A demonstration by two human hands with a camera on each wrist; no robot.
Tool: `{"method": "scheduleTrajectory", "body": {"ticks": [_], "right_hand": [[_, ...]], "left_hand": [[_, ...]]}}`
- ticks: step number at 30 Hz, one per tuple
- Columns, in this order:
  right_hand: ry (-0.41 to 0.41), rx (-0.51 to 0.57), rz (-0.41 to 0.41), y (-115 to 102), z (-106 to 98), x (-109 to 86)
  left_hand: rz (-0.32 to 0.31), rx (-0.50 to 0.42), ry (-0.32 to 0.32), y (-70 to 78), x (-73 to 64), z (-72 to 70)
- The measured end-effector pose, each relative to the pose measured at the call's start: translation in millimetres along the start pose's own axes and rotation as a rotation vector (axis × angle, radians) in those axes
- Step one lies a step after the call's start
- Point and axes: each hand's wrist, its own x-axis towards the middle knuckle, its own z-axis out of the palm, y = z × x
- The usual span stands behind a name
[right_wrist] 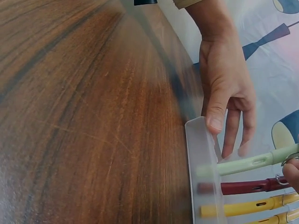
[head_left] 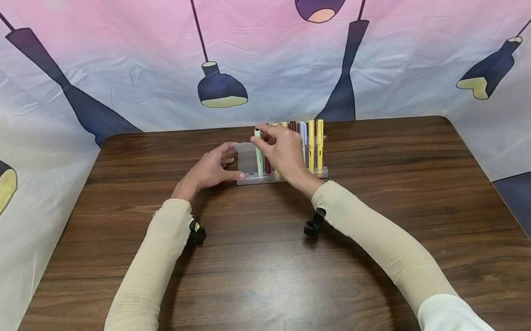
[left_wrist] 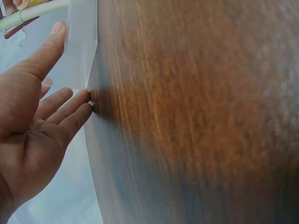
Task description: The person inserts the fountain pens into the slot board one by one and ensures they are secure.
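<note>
A clear pen rack (head_left: 283, 178) stands at the back of the table with a row of upright pens. My right hand (head_left: 287, 153) reaches over it and pinches the cap of a light green pen (head_left: 259, 160), whose lower end sits in the rack's front ledge. In the right wrist view only a fingertip (right_wrist: 292, 173) shows, at the pen's clip. My left hand (head_left: 210, 169) is at the rack's left end. Its thumb touches the front ledge, and the other fingers (left_wrist: 70, 112) extend fairly straight beside the end.
Beside the green pen stand a dark red pen (right_wrist: 243, 187) and a yellow pen (right_wrist: 238, 208). Farther right are a pale blue pen (head_left: 303, 133) and yellow pens (head_left: 320, 144). A printed cloth (head_left: 146, 51) hangs behind the brown wooden table (head_left: 264, 283).
</note>
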Motion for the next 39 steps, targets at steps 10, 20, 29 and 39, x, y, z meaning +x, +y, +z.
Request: {"method": "scheduleTrajectory", "body": {"ticks": [10,20,29,39], "right_hand": [[-0.018,-0.033,-0.033,-1.2,-2.8,-3.0],[-0.02,-0.056,-0.048,-2.8,-4.0,-1.4],[-0.034,-0.13,-0.132,-3.9,-3.9,1.4],[-0.029,-0.171,-0.19,-1.3,-4.9,3.5]], "left_hand": [[0.001,-0.002,-0.01,-0.5,0.3,-0.5],[0.006,-0.014,-0.01,-1.9,0.0,-1.1],[-0.004,-0.019,-0.014,-2.5,0.4,-1.0],[-0.008,-0.024,-0.017,-2.8,1.0,-0.6]]}}
